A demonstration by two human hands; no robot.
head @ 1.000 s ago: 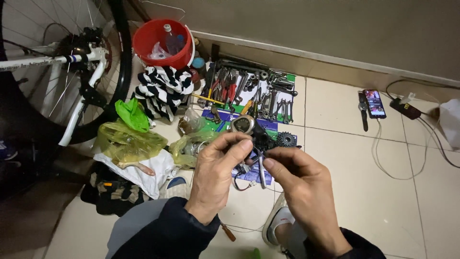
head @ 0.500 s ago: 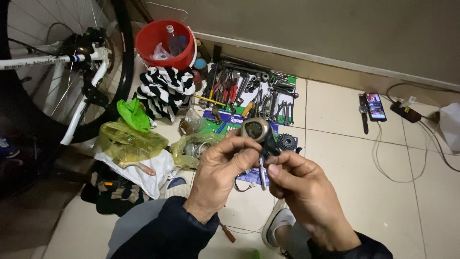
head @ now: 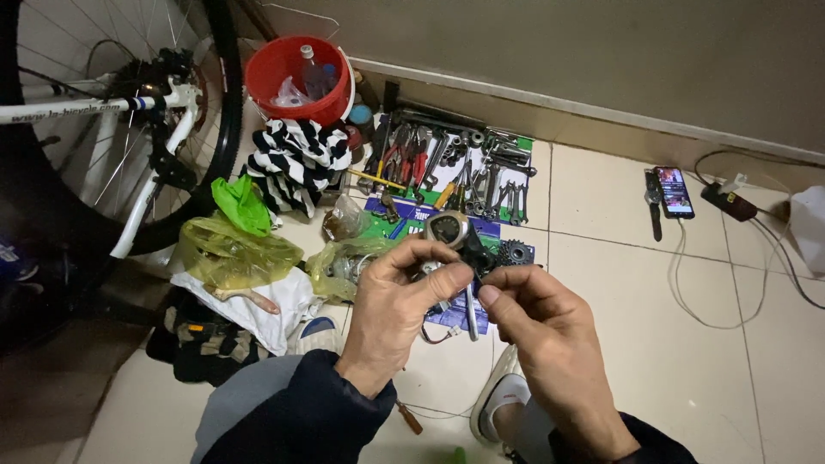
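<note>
1. At the centre of the frame the person's left hand [head: 400,305] and right hand [head: 537,331] meet over a small round metal gauge with a dark bracket and a short chrome stem [head: 454,245], held above the tiled floor [head: 619,283].
2. The left fingers [head: 430,279] are curled shut around the lower part of the gauge; the thumb lies across the front of it.
3. The right fingers [head: 498,288] are pinched closed on the dark bracket at the gauge's right side. How tight that pinch is cannot be told.
4. The step in hand looks like close handling of the part: one hand steadies it while the other works on the bracket. A thin wire hangs below the gauge.
5. The next move would seem to call for a firm left grip and a small, careful turn or pull from the right fingertips, since the part is small and partly hidden by both hands.
6. Behind the hands, at upper centre, a green and blue mat covered with spanners and pliers [head: 455,167] lies on the floor, with a dark toothed cog [head: 514,252] just beside the gauge in the picture.
7. At upper left stand a red plastic bucket [head: 296,82] and a white-framed bicycle wheel [head: 112,120]; a black-and-white striped cloth [head: 296,163] lies below the bucket.
8. At upper right a smartphone with a lit screen [head: 673,191] rests on the tiles, well apart from the hands.
</note>
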